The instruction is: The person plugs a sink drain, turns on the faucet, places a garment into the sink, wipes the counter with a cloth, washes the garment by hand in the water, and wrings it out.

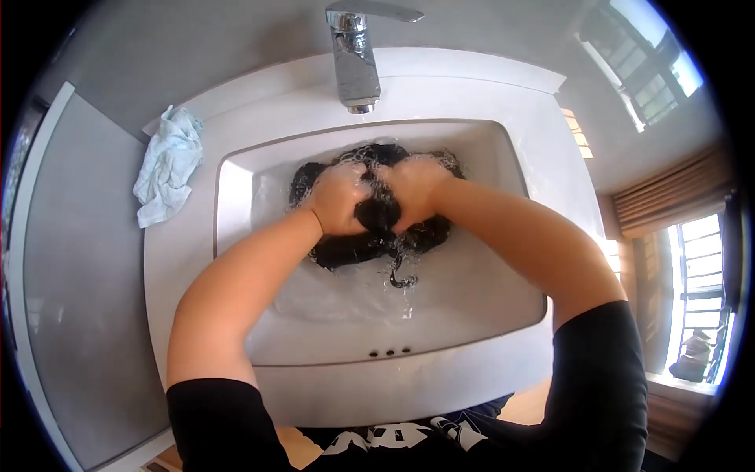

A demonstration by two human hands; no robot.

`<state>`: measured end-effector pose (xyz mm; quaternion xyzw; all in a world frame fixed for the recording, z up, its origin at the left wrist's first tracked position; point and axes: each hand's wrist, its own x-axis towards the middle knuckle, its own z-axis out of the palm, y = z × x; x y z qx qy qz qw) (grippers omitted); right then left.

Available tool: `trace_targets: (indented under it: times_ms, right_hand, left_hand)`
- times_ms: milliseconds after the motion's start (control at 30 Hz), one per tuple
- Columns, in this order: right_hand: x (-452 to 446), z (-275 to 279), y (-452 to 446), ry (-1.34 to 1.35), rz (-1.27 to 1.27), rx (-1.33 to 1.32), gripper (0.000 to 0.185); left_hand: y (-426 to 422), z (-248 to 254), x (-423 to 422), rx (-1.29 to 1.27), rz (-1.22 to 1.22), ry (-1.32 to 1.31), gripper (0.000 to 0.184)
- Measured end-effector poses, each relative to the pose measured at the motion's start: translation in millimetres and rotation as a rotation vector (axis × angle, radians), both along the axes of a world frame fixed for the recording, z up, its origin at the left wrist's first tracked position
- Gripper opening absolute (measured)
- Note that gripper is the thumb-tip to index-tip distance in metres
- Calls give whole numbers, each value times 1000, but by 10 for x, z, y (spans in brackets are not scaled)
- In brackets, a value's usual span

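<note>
**Soft black cloth (346, 250) in a white, box-shaped sink (472, 315)**

The black cloth is down in the sink, all wet and bunched up in clear, bubbly water (303, 295). The left hand (338, 197) and the right hand (413, 189) are close together, clamped on the cloth, with a dark lump of it between them. Splashes hide most of the fingertips, so it is hard to be sure just how they grip. A thin, curly black end (403, 277) of the cloth pokes out below the hands. Three small dark holes (390, 352) sit in a row on the near side of the sink. Behind the hands is a shiny silver metal tap (355, 67). A crumpled pale blue rag (169, 167) lies on the left of the white desk (189, 259) around the sink. Far to the right, a bright window (700, 271) has bars.
</note>
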<state>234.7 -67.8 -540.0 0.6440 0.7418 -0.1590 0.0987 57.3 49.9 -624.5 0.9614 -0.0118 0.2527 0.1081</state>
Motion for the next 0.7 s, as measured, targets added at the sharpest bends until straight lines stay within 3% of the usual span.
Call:
trace_targets:
  times_ms: [100,133,233,400,500,600,700]
  right_hand:
    - [-116,20,-149,-77,-61,61,85]
    - [-152,-16,-214,-77,-106,82,86]
    - [-304,-36,-434,-155,-195,173,83]
    - [-487,487,-931,-224,-232,264,75]
    - [-265,597,-1120,-123,-277,290,66]
    - [-165,708,-1316,3,-372,187,62]
    - [-150,562,-1308,-326,-427,75,68]
  left_hand:
    - [-98,150,12,25,73,181,44]
    - [-225,321,41,32,208,405,43]
    - [-531,353,-93,247,415,440,40]
    - [-1001,1065,-500,293,575,635,77]
    - [-1090,1488,-785,269,619,697,69]
    - [-862,1347,-1097,-234,457,273,53]
    - [-704,1086,-1179,-311,632,185,60]
